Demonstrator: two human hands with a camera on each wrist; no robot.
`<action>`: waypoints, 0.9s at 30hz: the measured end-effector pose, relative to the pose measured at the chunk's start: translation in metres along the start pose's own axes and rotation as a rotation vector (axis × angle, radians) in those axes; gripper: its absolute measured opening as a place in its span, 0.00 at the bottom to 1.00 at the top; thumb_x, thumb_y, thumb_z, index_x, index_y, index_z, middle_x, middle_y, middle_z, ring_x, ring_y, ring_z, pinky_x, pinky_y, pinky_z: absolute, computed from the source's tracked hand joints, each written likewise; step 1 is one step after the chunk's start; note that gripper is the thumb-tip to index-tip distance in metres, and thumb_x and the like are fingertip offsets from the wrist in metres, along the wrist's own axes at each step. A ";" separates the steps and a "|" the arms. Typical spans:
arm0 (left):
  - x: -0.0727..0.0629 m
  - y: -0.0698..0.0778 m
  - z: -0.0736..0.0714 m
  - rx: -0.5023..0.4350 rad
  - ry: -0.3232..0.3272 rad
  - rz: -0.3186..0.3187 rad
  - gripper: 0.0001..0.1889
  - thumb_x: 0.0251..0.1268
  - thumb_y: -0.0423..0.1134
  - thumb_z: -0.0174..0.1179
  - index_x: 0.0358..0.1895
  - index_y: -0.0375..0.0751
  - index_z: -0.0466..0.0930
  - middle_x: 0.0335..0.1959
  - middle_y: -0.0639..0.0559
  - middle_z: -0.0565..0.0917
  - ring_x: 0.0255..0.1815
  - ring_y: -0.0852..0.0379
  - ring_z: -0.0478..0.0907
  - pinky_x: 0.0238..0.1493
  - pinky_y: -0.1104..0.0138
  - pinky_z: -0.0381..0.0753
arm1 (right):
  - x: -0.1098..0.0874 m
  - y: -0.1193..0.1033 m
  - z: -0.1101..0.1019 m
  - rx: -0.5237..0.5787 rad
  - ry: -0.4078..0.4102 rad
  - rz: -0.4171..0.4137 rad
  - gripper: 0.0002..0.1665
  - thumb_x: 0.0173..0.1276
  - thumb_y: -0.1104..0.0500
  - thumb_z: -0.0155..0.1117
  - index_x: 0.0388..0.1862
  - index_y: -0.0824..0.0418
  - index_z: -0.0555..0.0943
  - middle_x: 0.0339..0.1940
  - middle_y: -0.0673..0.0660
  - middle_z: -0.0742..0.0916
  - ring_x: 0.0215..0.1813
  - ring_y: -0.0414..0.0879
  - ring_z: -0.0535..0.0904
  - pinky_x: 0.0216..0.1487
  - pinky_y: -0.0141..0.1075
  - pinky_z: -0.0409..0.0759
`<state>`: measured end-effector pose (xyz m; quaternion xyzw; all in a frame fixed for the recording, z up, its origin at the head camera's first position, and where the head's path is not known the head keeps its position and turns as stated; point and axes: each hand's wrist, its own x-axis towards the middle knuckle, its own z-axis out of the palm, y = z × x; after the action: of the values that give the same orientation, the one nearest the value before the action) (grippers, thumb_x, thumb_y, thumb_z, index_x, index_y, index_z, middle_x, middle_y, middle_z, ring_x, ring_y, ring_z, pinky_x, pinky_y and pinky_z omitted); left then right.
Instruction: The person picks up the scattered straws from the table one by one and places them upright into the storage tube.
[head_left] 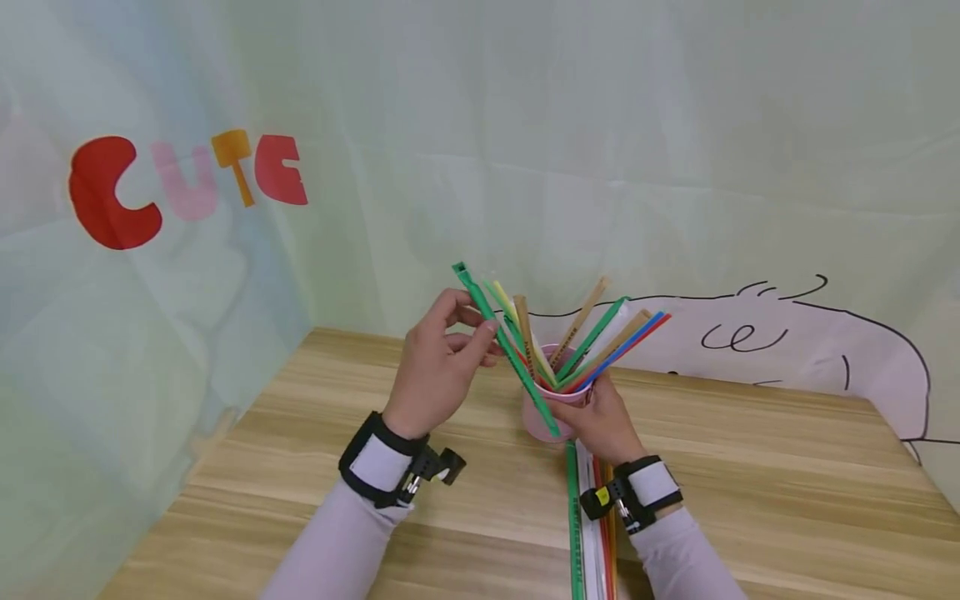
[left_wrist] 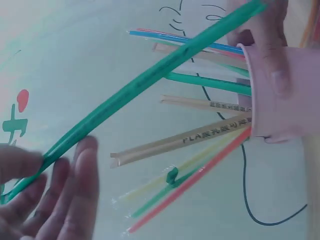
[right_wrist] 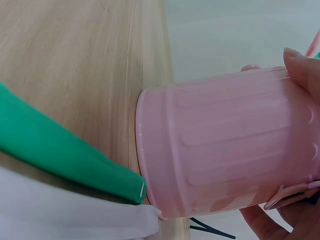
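My left hand (head_left: pixel 435 367) pinches a green wrapped straw (head_left: pixel 517 367) between thumb and fingers near its upper end. The straw slants down to the right, passing in front of a pink cup (head_left: pixel 535 423) in the head view. My right hand (head_left: pixel 609 427) grips the cup, thumb near the rim; the ribbed cup wall (right_wrist: pixel 235 140) shows in the right wrist view, its base at the table. Several wrapped straws fan out of the cup, among them a brown printed straw (left_wrist: pixel 185 140), a red straw (left_wrist: pixel 190 180) and a blue straw (left_wrist: pixel 160 36).
On the wooden table (head_left: pixel 300 467), a green straw (head_left: pixel 576 525), a white straw (head_left: pixel 589 542) and others lie side by side in front of the cup. Behind the table hangs a pale curtain (head_left: pixel 525 150) with coloured letters and a line drawing.
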<state>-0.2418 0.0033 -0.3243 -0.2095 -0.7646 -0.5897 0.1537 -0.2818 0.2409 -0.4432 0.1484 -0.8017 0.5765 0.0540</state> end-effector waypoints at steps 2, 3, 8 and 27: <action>0.003 0.002 0.001 -0.022 0.075 0.045 0.11 0.78 0.36 0.59 0.57 0.40 0.72 0.44 0.43 0.81 0.35 0.51 0.91 0.39 0.62 0.91 | 0.000 0.000 0.000 -0.010 0.005 0.003 0.46 0.64 0.56 0.79 0.77 0.50 0.65 0.69 0.53 0.81 0.72 0.50 0.75 0.71 0.52 0.72; 0.005 0.003 0.002 -0.031 0.110 0.062 0.11 0.78 0.36 0.59 0.57 0.40 0.72 0.45 0.43 0.81 0.36 0.49 0.91 0.40 0.62 0.91 | 0.001 0.001 0.000 -0.008 0.006 0.002 0.46 0.63 0.55 0.79 0.77 0.50 0.66 0.69 0.53 0.81 0.72 0.50 0.75 0.71 0.52 0.72; 0.010 -0.003 0.009 -0.033 0.201 0.086 0.11 0.78 0.37 0.59 0.56 0.39 0.71 0.46 0.42 0.82 0.39 0.41 0.91 0.39 0.64 0.90 | 0.002 0.001 0.001 -0.002 0.012 -0.002 0.46 0.61 0.55 0.81 0.76 0.50 0.68 0.69 0.52 0.81 0.71 0.49 0.75 0.73 0.53 0.70; 0.008 -0.058 0.038 0.193 0.130 -0.052 0.12 0.78 0.37 0.59 0.58 0.40 0.75 0.47 0.42 0.87 0.47 0.46 0.89 0.49 0.56 0.89 | 0.001 0.001 0.001 -0.012 0.025 0.026 0.50 0.61 0.53 0.81 0.77 0.49 0.63 0.72 0.53 0.78 0.75 0.52 0.73 0.76 0.57 0.67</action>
<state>-0.2779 0.0281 -0.3787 -0.1351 -0.8115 -0.5295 0.2068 -0.2835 0.2402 -0.4440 0.1305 -0.8062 0.5743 0.0573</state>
